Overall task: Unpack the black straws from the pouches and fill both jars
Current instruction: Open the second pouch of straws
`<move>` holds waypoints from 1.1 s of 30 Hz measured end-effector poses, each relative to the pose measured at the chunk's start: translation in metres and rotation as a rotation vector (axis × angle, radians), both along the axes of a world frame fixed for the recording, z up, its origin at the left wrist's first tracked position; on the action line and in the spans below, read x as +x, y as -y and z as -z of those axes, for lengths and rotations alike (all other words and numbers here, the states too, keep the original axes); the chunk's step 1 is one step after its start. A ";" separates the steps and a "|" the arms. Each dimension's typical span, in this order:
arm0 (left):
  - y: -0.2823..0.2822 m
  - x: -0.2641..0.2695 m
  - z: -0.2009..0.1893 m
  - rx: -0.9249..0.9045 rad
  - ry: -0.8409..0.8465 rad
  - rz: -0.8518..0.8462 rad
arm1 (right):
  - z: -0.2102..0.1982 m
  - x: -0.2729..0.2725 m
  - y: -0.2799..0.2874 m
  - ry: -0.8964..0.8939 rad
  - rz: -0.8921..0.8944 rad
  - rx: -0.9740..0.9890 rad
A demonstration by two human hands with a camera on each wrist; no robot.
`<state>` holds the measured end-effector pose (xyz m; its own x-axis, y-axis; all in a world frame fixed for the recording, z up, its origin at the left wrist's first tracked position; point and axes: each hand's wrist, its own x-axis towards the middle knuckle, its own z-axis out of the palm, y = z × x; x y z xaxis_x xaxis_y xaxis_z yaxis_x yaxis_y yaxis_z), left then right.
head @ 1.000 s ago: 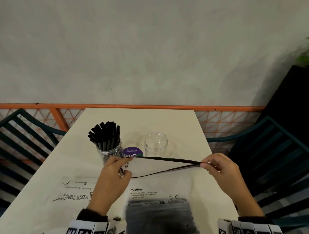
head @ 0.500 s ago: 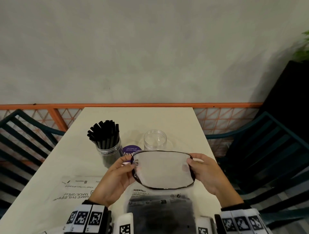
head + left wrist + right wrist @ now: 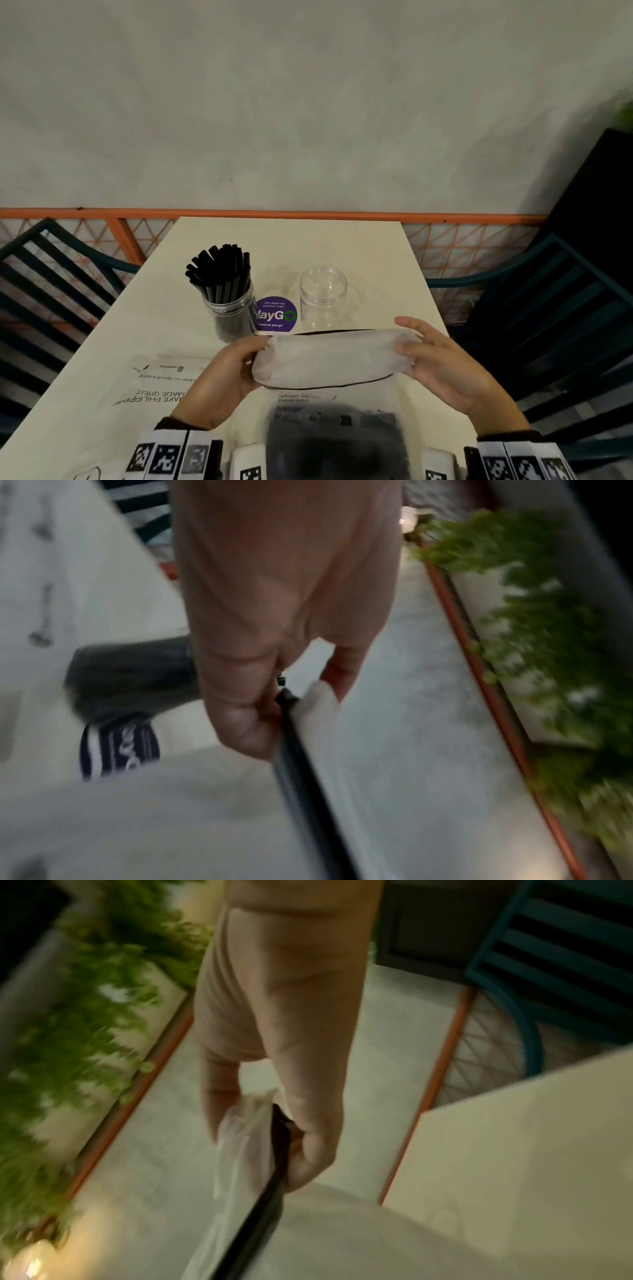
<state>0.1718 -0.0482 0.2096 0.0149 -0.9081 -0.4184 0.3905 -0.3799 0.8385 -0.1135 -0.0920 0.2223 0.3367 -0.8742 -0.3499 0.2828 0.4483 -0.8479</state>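
Both hands gripping pouch [image 3: 329, 356] mouth above table [image 3: 137, 329]: I'm pinching left hand [image 3: 219, 380] on left end, right hand [image 3: 445, 370] on right end, fingers curled round black rim, stretching it open.

Left hand [image 3: 274, 610]: seen from the wrist, back of hand filling the upper centre; thumb and fingers [image 3: 240, 723] pinched the end of a frosted pouch [image 3: 394, 791] at its black zip strip [image 3: 308, 791]; the strip ran away from the fingertips toward the lower edge; view blurred. Beside the hand, on the thumb side: a dark jar of black straws [image 3: 130, 674], lying across a pale table [image 3: 85, 574]; just below it a purple round sticker [image 3: 120, 748] with white lettering, unreadable. On the far side of the hand: an orange rail [image 3: 486, 685]; green foliage [image 3: 548, 642] beyond it.
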 end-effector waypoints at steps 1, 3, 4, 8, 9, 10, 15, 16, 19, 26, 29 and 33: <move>-0.002 -0.002 0.000 -0.001 0.126 0.008 | 0.000 0.001 0.000 -0.115 0.027 -0.047; -0.004 -0.002 0.003 0.015 0.349 0.021 | 0.001 0.003 0.000 -0.336 0.057 -0.114; -0.004 -0.002 0.005 0.018 0.424 0.041 | 0.003 0.005 0.001 -0.419 0.054 -0.126; -0.005 -0.003 0.011 0.041 0.371 0.017 | 0.010 0.007 0.000 -0.581 0.044 -0.139; -0.005 -0.005 0.009 0.062 0.288 -0.034 | 0.010 0.006 0.000 -0.558 0.051 -0.120; -0.006 -0.007 0.007 0.082 0.228 -0.083 | 0.010 0.006 -0.001 -0.510 0.062 -0.101; -0.015 -0.018 -0.003 -0.062 0.737 -0.188 | 0.011 0.004 0.001 -0.431 0.205 -0.052; -0.020 -0.020 -0.006 -0.111 0.935 -0.180 | 0.011 0.005 0.002 -0.436 0.214 -0.050; -0.031 -0.025 -0.008 -0.167 1.161 -0.129 | 0.011 0.010 0.002 -0.427 0.235 -0.057; -0.028 -0.012 0.006 -0.129 1.174 0.031 | 0.012 0.008 -0.002 -0.339 0.169 -0.045; -0.029 -0.007 0.010 -0.131 0.980 0.044 | 0.011 0.005 -0.002 -0.266 0.133 0.007; -0.025 -0.024 0.006 -0.036 0.381 0.012 | 0.006 0.019 -0.006 -0.198 -0.005 0.065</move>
